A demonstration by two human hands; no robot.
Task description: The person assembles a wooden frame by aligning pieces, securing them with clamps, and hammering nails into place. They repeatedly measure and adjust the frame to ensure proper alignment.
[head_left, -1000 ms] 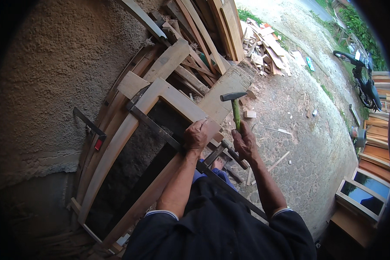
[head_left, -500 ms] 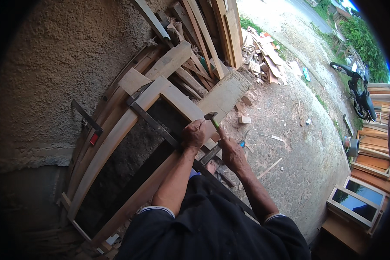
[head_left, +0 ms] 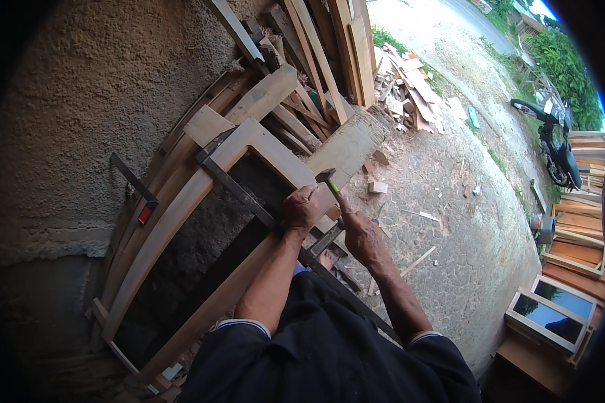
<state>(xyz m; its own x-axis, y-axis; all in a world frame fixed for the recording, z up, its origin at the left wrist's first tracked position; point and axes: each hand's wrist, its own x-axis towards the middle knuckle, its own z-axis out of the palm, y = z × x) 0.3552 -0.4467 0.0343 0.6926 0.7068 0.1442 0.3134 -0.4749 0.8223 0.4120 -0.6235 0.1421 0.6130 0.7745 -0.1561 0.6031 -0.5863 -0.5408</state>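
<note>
My right hand (head_left: 363, 239) is wrapped round the handle of a hammer (head_left: 334, 189), which has a dark head and a green band below it. The head is over the near right corner of a pale wooden frame (head_left: 275, 153). Close by, my left hand (head_left: 300, 207) is closed in a fist on that same end of the frame; whatever its fingers pinch is hidden. A long dark metal bar clamp (head_left: 238, 190) lies across the frame, just left of my left hand. A second dark bar (head_left: 346, 289) passes under my forearms.
A thick plank (head_left: 353, 148) lies beyond the frame's end. Boards (head_left: 357, 57) lean at the back, beside a scrap-wood heap (head_left: 410, 84). A rough wall (head_left: 114, 87) stands left. At right are a motorcycle (head_left: 556, 144), stacked panels (head_left: 578, 225) and a glazed frame (head_left: 554, 312).
The hammer head has shifted slightly upward and to the left with my right hand. My left hand stays in place on the frame.
</note>
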